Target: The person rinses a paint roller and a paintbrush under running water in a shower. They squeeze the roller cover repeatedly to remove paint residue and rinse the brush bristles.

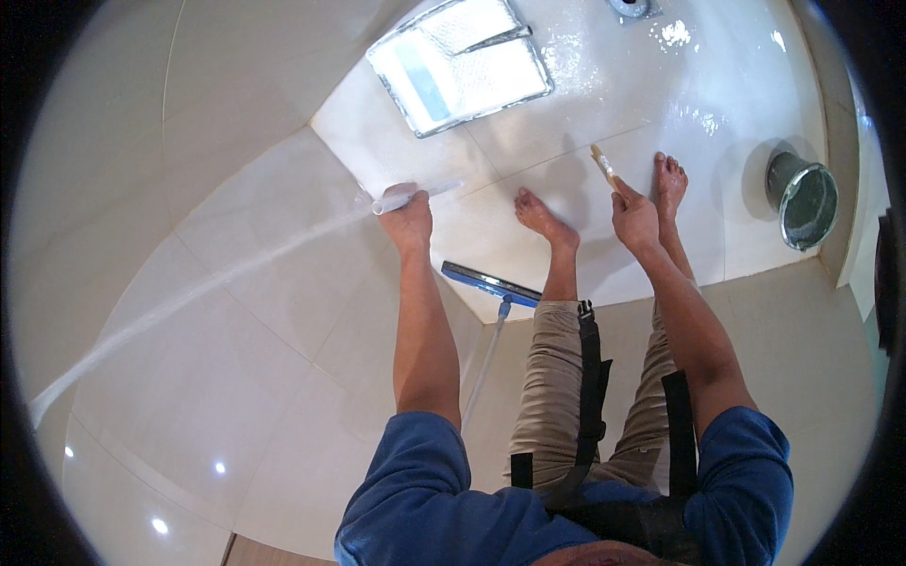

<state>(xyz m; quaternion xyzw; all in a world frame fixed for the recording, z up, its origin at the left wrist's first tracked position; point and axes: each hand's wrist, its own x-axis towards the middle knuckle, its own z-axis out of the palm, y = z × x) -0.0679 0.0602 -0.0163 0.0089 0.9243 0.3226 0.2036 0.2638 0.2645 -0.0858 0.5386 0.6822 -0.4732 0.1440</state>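
Two hand-held items, clock positions read from the right hand [636,224].

Item one: brush [604,167], tan, between the two bare feet, tip toward 11 o'clock. Grip: right thumb and fingers closed on the handle's lower end. Judged light; handle stiff, bristles soft and easily splayed; whitish smears near the head may be slick. Best hold: the handle, clear of the bristles.

Item two: pale tube [392,201], at 9 o'clock, left hand [408,229] wrapped round it, open end outward. Judged light, smooth, possibly slippery; whether stiff or flexible cannot be told. Best hold: mid-length, full fist. Whether the long pale streak beyond it is connected cannot be told.

Nearby: tray [486,113], 10 to 11 o'clock; bucket [781,179], 3; blue squeegee [491,283], 8.
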